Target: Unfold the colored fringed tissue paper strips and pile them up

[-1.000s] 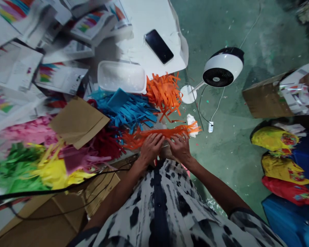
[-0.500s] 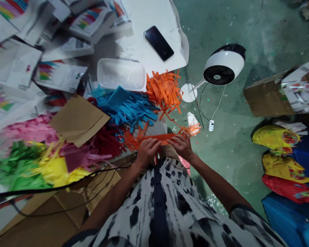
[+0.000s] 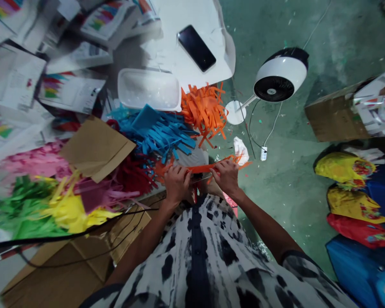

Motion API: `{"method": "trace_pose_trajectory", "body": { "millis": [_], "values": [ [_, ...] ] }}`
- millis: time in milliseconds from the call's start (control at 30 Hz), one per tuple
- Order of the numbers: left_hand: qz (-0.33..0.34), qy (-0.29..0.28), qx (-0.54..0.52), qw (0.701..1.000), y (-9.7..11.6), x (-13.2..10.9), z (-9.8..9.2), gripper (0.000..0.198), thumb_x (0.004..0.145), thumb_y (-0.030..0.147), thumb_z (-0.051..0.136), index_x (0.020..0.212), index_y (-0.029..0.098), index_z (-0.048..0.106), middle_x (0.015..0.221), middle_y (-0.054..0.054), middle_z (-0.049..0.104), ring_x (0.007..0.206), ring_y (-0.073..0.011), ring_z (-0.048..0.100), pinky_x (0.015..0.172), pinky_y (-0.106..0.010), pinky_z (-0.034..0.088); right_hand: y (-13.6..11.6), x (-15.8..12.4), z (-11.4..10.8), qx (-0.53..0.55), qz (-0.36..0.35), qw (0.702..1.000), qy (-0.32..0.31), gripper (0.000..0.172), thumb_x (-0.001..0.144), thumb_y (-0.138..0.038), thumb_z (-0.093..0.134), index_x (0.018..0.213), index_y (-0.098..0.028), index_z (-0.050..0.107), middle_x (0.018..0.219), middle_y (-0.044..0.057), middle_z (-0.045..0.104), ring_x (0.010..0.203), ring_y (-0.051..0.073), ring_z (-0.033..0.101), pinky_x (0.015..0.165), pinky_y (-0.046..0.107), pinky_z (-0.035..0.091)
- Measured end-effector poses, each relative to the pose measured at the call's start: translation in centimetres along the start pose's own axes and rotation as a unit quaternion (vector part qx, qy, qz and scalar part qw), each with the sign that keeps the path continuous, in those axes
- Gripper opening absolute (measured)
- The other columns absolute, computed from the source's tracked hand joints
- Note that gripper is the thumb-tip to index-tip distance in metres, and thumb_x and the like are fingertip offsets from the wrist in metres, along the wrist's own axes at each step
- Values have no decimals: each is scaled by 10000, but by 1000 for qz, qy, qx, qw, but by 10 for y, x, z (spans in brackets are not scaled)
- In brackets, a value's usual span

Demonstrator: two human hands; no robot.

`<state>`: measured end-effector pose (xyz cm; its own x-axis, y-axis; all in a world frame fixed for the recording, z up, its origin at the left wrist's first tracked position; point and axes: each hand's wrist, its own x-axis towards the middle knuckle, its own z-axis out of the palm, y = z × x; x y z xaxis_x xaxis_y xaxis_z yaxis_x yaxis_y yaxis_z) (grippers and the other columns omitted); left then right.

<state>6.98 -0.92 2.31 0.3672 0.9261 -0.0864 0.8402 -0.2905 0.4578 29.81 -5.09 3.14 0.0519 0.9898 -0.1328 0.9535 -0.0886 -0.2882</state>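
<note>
A length of orange fringed tissue paper (image 3: 201, 169) stretches between my two hands, just in front of my lap. My left hand (image 3: 177, 182) is closed on its left part, where fringe spreads out past the fingers. At the other side my right hand (image 3: 226, 174) pinches it, with loose strips sticking out to the right. The fingertips are partly hidden behind the paper. Beyond the hands lie an orange fringe bundle (image 3: 203, 109) and a blue fringe bundle (image 3: 160, 132) on the table edge.
Left are brown card sheets (image 3: 96, 147), yellow fringe (image 3: 70, 211), green fringe (image 3: 28, 214) and printed packets (image 3: 70, 92). A plastic tub (image 3: 149, 89) and phone (image 3: 196, 48) lie farther back. A fan (image 3: 280, 75) stands on the floor, near a carton (image 3: 335, 113). A black cable (image 3: 83, 233) crosses left.
My hands have moved slightly apart, the left one shifting left. The orange paper between them now looks narrower and more stretched.
</note>
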Motion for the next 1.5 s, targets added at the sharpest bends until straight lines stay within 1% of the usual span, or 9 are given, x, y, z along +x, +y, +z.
{"method": "trace_pose_trajectory", "body": {
  "millis": [300, 500, 600, 700, 1000, 1133, 1233, 1333, 1500],
  "values": [
    [-23, 0, 36, 999, 4, 4, 6, 234, 999, 390, 580, 900, 208, 688, 939, -112, 699, 986, -314, 610, 857, -428, 404, -3, 10, 1, -29, 4, 999, 20, 283, 996, -419, 649, 803, -215, 682, 841, 82, 700, 926, 281, 546, 863, 419, 345],
    [21, 38, 41, 998, 6, 0, 8, 334, 1012, 358, 542, 1285, 239, 693, 1251, -147, 712, 1178, -338, 593, 1023, -503, 374, -6, 7, 2, -54, 4, 999, 2, 272, 1014, -433, 605, 913, -195, 691, 909, 123, 695, 993, 312, 528, 913, 448, 324],
    [121, -12, -5, 993, 5, -3, 10, 443, 998, 330, 563, 1436, 332, 628, 1363, -104, 689, 1267, -322, 568, 1101, -508, 339, -3, 5, 7, -30, 4, 999, 26, 312, 1042, -447, 548, 926, -202, 701, 883, 116, 695, 980, 307, 523, 920, 445, 314],
    [174, -58, -38, 982, 3, -2, 12, 493, 1005, 331, 553, 1496, 346, 579, 1380, -88, 688, 1253, -304, 588, 1088, -486, 364, 0, 7, 8, -13, -3, 1000, 29, 362, 1059, -469, 514, 892, -209, 702, 866, 103, 704, 953, 289, 527, 895, 416, 316],
    [174, -82, -24, 981, 3, -4, 18, 516, 1009, 291, 537, 1524, 295, 559, 1400, -120, 675, 1250, -316, 591, 1010, -468, 426, 3, 20, 3, -40, -15, 999, 8, 397, 1054, -487, 529, 837, -200, 697, 813, 106, 702, 896, 278, 548, 863, 409, 324],
    [152, -90, -8, 984, 6, -5, 21, 533, 1002, 288, 544, 1534, 323, 545, 1423, -108, 669, 1262, -326, 585, 1050, -499, 403, 2, 11, 4, -53, -11, 997, 55, 274, 1048, -381, 556, 1076, -185, 745, 1057, 145, 746, 1096, 320, 568, 976, 456, 315],
    [142, -91, -14, 986, 9, -6, 23, 544, 995, 247, 542, 1532, 334, 543, 1432, -99, 669, 1282, -327, 584, 1095, -524, 380, 2, -6, 11, -46, -111, 992, 50, 321, 1035, -232, 557, 1322, -266, 699, 1320, 98, 722, 1256, 293, 548, 1076, 467, 263],
    [154, -88, -26, 984, 3, -10, 20, 526, 995, 249, 543, 1513, 343, 564, 1438, -92, 670, 1329, -317, 578, 1161, -543, 340, 8, -20, 17, -39, -187, 981, 22, 397, 1019, -180, 563, 1378, -306, 676, 1374, 58, 717, 1264, 261, 570, 1091, 451, 251],
    [169, -33, -20, 985, -32, -28, -3, 447, 973, 206, 540, 1372, 349, 682, 1415, -57, 693, 1355, -277, 585, 1249, -581, 241, 22, -20, 14, -44, -176, 983, 31, 359, 1011, -209, 575, 1333, -297, 708, 1358, 67, 730, 1273, 261, 583, 1104, 470, 246]
  ]
}}
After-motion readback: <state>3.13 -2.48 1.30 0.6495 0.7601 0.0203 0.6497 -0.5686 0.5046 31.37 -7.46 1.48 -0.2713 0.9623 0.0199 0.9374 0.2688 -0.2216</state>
